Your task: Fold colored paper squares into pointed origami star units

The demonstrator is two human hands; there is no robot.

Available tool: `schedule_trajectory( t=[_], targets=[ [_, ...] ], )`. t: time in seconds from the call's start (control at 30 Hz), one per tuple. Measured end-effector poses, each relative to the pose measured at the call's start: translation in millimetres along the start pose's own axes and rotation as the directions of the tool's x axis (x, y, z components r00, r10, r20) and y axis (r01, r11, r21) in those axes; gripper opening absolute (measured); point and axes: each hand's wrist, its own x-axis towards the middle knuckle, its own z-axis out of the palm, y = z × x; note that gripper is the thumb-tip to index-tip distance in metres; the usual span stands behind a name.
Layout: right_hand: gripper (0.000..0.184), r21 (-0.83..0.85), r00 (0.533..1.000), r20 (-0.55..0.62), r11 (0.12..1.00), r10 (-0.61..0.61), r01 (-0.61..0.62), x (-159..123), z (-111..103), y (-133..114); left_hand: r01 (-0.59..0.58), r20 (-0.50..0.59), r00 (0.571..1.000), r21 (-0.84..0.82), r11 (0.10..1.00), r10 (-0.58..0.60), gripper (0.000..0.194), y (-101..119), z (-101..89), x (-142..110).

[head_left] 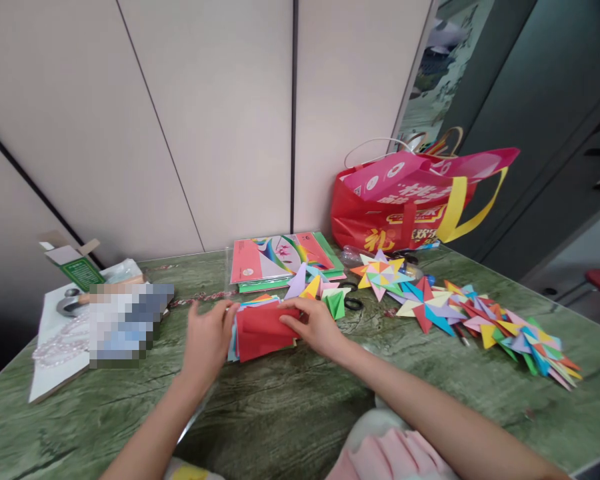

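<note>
A sheet of red paper (267, 332) lies uppermost on a stack of coloured paper (233, 350) at the middle of the table. With thumb and fingers, my right hand (314, 327) pinches the red sheet near its upper right corner. At the stack's left edge, my left hand (207, 337) is closed with bent fingers on the paper; its fingertips are partly hidden. Just behind the stack stand folded paper pieces in purple and yellow (310, 287) and a green folded piece (335, 304). Black scissors handles (353, 303) show beside them.
Colourful paper stars (425, 307) spread across the right side. A packet of coloured paper (280, 260) lies behind the stack; a red gift bag (370, 220) stands against the cabinet. At left are a white board (45, 380), a bead string (63, 343) and a green box (83, 270).
</note>
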Motion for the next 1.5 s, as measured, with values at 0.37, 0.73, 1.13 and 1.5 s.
schedule_trajectory(
  t=[0.37,0.73,1.13,1.5],
  targets=[
    [0.016,-0.018,0.999,-0.006,0.999,-0.033,0.033,-1,0,-1,0.401,0.109,0.852,0.493,0.772,-0.513,0.058,-64,-4.2,25],
    [0.017,-0.014,0.999,-0.004,0.999,-0.033,0.033,-1,0,-3,0.385,0.149,0.852,0.468,0.795,-0.501,0.061,-69,-1.7,25],
    [0.017,-0.004,0.999,0.012,1.0,-0.031,0.031,-2,1,-6,0.135,0.099,0.966,0.602,0.787,-0.241,0.058,-56,-2.6,22],
    [0.017,-0.01,0.999,0.017,0.999,-0.031,0.031,-2,2,-4,0.068,0.074,0.987,0.619,0.783,-0.145,0.052,-77,6.4,37]
  ],
)
